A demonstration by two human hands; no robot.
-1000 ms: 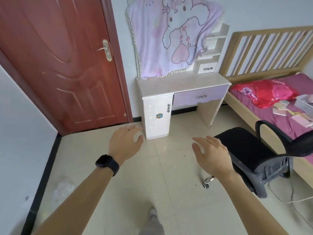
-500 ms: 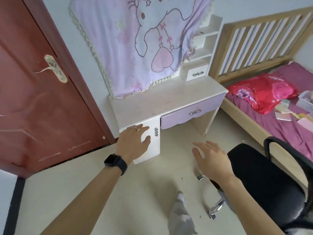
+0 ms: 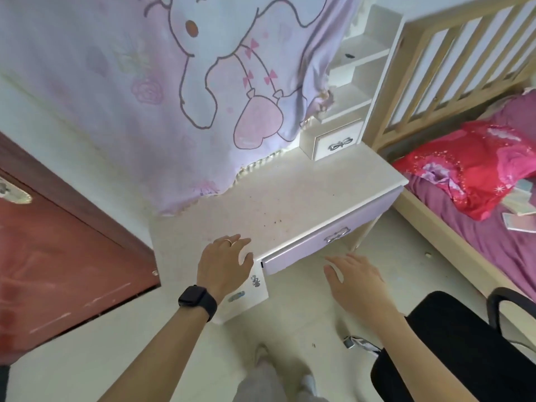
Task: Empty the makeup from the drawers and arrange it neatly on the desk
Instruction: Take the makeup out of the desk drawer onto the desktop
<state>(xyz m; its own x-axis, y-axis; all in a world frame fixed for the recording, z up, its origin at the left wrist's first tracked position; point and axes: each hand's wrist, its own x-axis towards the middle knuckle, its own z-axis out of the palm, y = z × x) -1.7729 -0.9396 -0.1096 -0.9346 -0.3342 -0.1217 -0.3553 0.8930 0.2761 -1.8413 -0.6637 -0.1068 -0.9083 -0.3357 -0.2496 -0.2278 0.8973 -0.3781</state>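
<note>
By the glossy lilac drawer (image 3: 313, 247) of the white desk (image 3: 290, 198), left hand (image 3: 224, 266) and right hand (image 3: 357, 283) spread flat, empty.

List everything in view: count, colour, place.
desk: one, white, centre
long drawer: one, purple, desk front
small drawer: one, white, desk's right rear
shelves: several, white, above small drawer
cloth: one, pink, hanging behind desk
door: one, red-brown, left
bed: one, wooden, purple sheet, right
pillow: one, red, on bed
chair: one, black, lower right
watch: one, black, left wrist
left hand: one, open, desk's front corner
right hand: one, open, near long drawer
</note>
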